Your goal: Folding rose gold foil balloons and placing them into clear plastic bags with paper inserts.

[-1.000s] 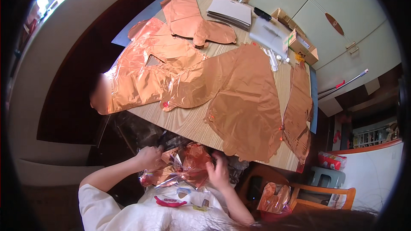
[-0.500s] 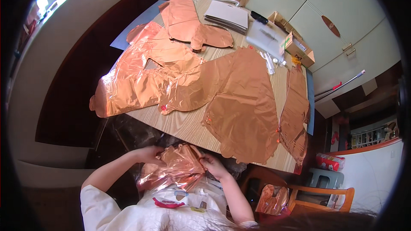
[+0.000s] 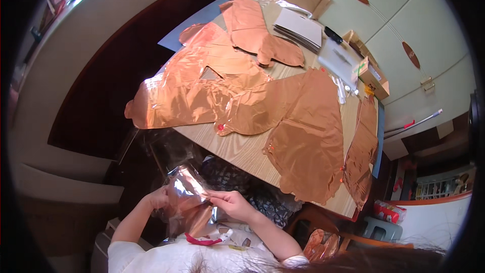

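Observation:
In front of my chest, below the near table edge, I hold a folded copper foil balloon (image 3: 188,197) between both hands. Bright glare covers its upper part, and clear plastic seems to hang around it. My left hand (image 3: 160,198) is closed at its left side, with the fingertips partly hidden. My right hand (image 3: 233,205) pinches its right edge between thumb and fingers. Flat copper foil balloons (image 3: 308,131) lie spread over the wooden table (image 3: 242,149), some overlapping. One narrower foil balloon (image 3: 360,146) lies along the table's right side.
Toward the back stand a stack of grey-white sheets (image 3: 299,28), a black pen-like object (image 3: 333,34) and a small cardboard box (image 3: 373,77). White cabinets (image 3: 394,0) rise behind. At lower right, crumpled foil (image 3: 322,244) rests by a wooden chair (image 3: 348,242).
The foil in my hands has gone from fanned-out to a narrower folded shape, held more to the left. My right hand has moved left across my front. The view has shifted.

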### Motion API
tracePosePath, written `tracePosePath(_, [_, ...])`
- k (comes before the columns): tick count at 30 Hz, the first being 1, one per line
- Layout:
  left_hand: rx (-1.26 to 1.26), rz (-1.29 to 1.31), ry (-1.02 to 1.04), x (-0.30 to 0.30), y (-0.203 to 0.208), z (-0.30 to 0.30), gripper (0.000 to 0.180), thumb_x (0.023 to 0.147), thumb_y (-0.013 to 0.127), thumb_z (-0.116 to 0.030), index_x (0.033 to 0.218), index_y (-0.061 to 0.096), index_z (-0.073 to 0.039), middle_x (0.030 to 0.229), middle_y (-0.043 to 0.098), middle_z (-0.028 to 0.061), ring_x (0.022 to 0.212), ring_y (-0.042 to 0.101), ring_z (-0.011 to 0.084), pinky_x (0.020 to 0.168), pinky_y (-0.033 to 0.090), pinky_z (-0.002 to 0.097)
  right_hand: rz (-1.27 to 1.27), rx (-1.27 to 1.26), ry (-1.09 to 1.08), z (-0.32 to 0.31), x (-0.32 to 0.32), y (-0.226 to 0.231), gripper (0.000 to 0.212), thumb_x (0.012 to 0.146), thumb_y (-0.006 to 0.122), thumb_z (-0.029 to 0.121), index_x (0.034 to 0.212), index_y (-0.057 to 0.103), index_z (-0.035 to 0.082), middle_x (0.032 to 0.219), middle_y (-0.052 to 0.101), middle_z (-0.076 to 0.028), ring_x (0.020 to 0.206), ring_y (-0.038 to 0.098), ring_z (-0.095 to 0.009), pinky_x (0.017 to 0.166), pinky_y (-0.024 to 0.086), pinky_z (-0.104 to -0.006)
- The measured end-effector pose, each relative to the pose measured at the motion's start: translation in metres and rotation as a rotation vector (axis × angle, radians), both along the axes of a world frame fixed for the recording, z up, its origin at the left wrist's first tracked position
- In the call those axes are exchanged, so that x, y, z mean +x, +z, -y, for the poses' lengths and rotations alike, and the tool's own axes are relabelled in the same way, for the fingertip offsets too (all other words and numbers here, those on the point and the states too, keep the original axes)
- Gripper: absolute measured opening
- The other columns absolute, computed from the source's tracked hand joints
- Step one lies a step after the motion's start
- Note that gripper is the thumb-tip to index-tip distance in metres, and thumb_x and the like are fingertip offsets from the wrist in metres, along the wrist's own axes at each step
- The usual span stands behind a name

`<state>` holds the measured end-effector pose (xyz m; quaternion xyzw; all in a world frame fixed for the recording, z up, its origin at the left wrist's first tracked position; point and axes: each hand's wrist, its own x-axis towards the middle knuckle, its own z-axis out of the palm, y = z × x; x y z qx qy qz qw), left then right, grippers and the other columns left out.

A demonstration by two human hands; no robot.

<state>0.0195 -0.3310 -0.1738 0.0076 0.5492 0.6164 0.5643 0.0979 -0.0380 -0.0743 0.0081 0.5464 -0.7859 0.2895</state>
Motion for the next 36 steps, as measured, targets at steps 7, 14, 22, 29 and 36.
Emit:
tracePosePath(7, [0.387, 0.224, 0.252, 0.015, -0.025, 0.030, 0.036, 0.079, 0.071, -0.012, 0.113, 0.060, -0.005, 0.104, 0.064, 0.0066, 0.092, 0.062, 0.0204, 0.078, 0.052, 0.0320, -0.748, 0.351, -0.011, 0.058, -0.035, 0.052, 0.025, 0.088, 0.063, 0.017, 0.109, 0.067, 0.004, 0.096, 0.068, -0.012, 0.079, 0.066, -0.023, 0.070, 0.052, -0.0280])
tracePosePath(14, [0.330, 0.157, 0.689, 0.009, -0.039, 0.063, 0.039, 0.082, 0.068, -0.015, 0.118, 0.057, -0.004, 0.108, 0.063, 0.0079, 0.095, 0.062, 0.0214, 0.081, 0.052, 0.0329, -1.073, 0.633, 0.112, 0.081, -0.057, 0.084, 0.014, 0.081, 0.067, 0.014, 0.094, 0.069, 0.007, 0.073, 0.064, -0.005, 0.063, 0.064, -0.022, 0.053, 0.050, -0.0309])
tracePosePath(22, [0.235, -0.066, 1.238, 0.004, -0.078, 0.152, 0.042, 0.086, 0.063, -0.018, 0.124, 0.054, -0.003, 0.113, 0.062, 0.0093, 0.098, 0.061, 0.0226, 0.085, 0.052, 0.0339, -0.916, 0.786, -0.182, 0.073, -0.093, 0.039, 0.024, 0.078, 0.066, 0.005, 0.101, 0.068, 0.011, 0.072, 0.062, -0.008, 0.063, 0.063, -0.026, 0.054, 0.051, -0.0333])
tracePosePath(29, [0.409, -0.309, 1.584, 0.013, -0.121, 0.283, 0.043, 0.087, 0.063, -0.018, 0.125, 0.049, -0.005, 0.120, 0.056, 0.0088, 0.110, 0.053, 0.0252, 0.097, 0.044, 0.0403, -0.862, 1.384, 0.073, 0.070, -0.139, -0.098, 0.039, 0.083, 0.053, 0.007, 0.120, 0.060, 0.019, 0.083, 0.060, -0.015, 0.072, 0.061, -0.036, 0.065, 0.051, -0.0444])
tracePosePath(36, [0.487, -0.629, 1.659, 0.053, -0.102, 0.404, 0.035, 0.089, 0.059, -0.020, 0.120, 0.053, -0.004, 0.119, 0.056, 0.0101, 0.110, 0.053, 0.0261, 0.097, 0.043, 0.0411, -0.753, 1.209, -0.359, 0.093, -0.188, -0.167, 0.027, 0.088, 0.051, 0.018, 0.111, 0.063, 0.010, 0.096, 0.063, -0.018, 0.093, 0.060, -0.035, 0.081, 0.048, -0.0451])
